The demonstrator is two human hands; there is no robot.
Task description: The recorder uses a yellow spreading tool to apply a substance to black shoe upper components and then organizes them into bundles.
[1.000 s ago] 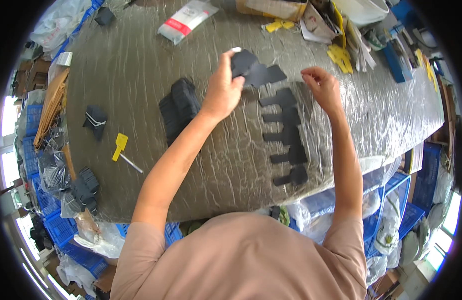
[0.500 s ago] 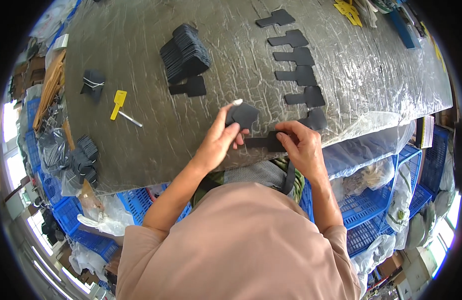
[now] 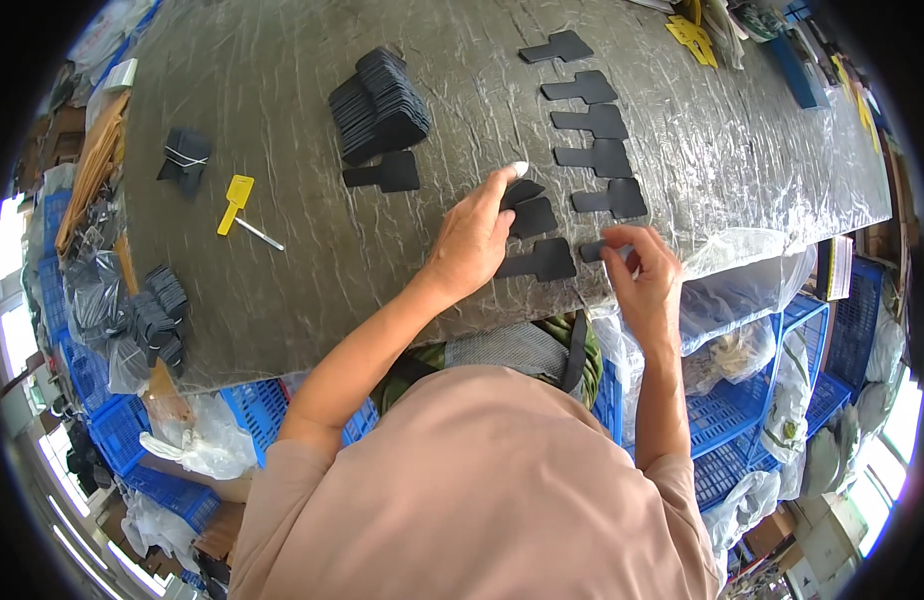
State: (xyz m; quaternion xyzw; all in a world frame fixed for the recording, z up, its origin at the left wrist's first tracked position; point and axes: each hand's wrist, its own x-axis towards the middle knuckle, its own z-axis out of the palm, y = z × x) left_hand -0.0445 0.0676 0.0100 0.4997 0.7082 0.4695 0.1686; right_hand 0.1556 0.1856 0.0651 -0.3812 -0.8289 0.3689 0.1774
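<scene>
The left hand [image 3: 472, 240] holds a few black pieces [image 3: 532, 217] over the table [image 3: 282, 110]; the right hand [image 3: 644, 270] touches a black tab [image 3: 591, 251] at the near end of a column of five more [image 3: 610, 157]; farther left lie a black stack [image 3: 382, 105] and a yellow tag [image 3: 238, 192].

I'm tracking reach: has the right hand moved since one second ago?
Yes, toward the body: the right hand was farther out than the yellow tag, and is now nearer in.
</scene>
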